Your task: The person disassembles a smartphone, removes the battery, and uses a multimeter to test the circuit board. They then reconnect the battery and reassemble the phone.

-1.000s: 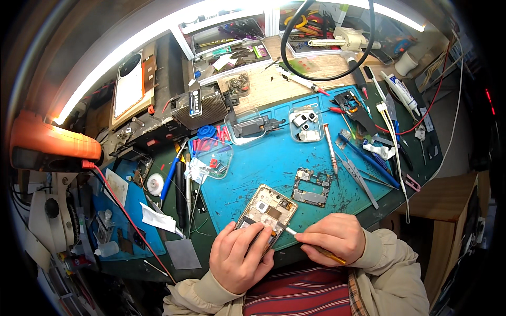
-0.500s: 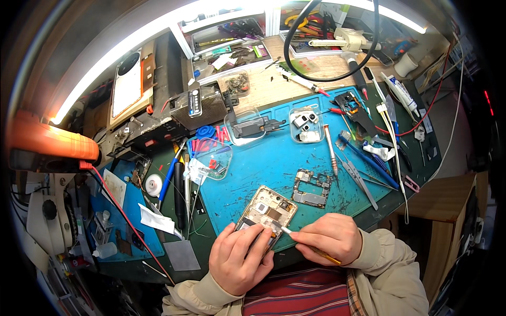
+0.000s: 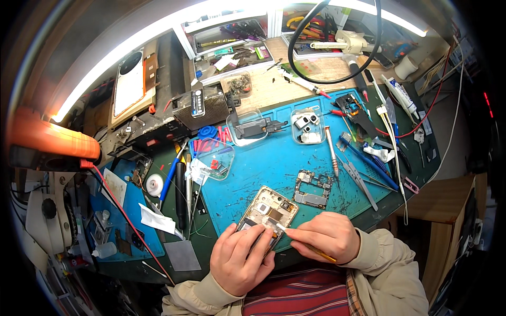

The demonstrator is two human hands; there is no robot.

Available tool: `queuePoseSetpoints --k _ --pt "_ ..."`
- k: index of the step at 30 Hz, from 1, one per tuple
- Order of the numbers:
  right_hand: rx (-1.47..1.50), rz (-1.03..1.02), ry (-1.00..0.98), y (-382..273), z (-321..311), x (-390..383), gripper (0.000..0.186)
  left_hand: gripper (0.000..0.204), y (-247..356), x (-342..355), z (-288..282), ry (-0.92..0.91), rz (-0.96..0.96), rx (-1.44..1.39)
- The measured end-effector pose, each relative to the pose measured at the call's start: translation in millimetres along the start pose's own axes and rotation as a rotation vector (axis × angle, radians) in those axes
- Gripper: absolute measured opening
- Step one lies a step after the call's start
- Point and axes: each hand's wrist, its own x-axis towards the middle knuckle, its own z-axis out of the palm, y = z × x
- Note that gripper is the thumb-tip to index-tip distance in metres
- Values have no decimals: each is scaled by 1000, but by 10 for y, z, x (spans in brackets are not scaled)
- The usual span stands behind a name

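Observation:
My left hand (image 3: 241, 259) grips the lower part of an opened phone housing (image 3: 273, 206), its fingers lying over the near end. The housing is pale gold, tilted on the mat, with its bare inside facing up. My right hand (image 3: 329, 238) pinches a slim golden-handled tool (image 3: 320, 254) like a pen. Its light, flat tip touches or hovers just over the housing's right edge, beside my left fingertips; contact cannot be made out. A loose phone circuit board (image 3: 313, 199) lies beyond my right hand, to the right of the housing.
The blue work mat (image 3: 253, 166) carries tweezers (image 3: 358, 181), a screwdriver (image 3: 331, 152) and a clear box (image 3: 307, 138) of small camera parts. Another clear tray (image 3: 230, 136) holds a dark part. An orange lamp-like device (image 3: 58, 142) juts in at left. A black cable (image 3: 291, 52) loops overhead.
The tool's tip has shifted very slightly along the housing's right edge, with a small motion of my right hand. My left hand keeps its hold; the view has moved a little.

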Motion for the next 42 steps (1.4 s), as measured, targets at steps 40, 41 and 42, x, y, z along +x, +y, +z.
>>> queuePoseSetpoints --k 40,41,42 --pt "217 -287 78 -340 -106 -272 41 32 -105 -516 -228 -94 -840 -1666" --pt "205 -282 89 -343 -123 -280 42 34 -115 -537 -239 -90 -856 -1726" --pt "196 -276 93 -347 -136 -296 42 37 -116 -541 -251 -88 -868 -1790"
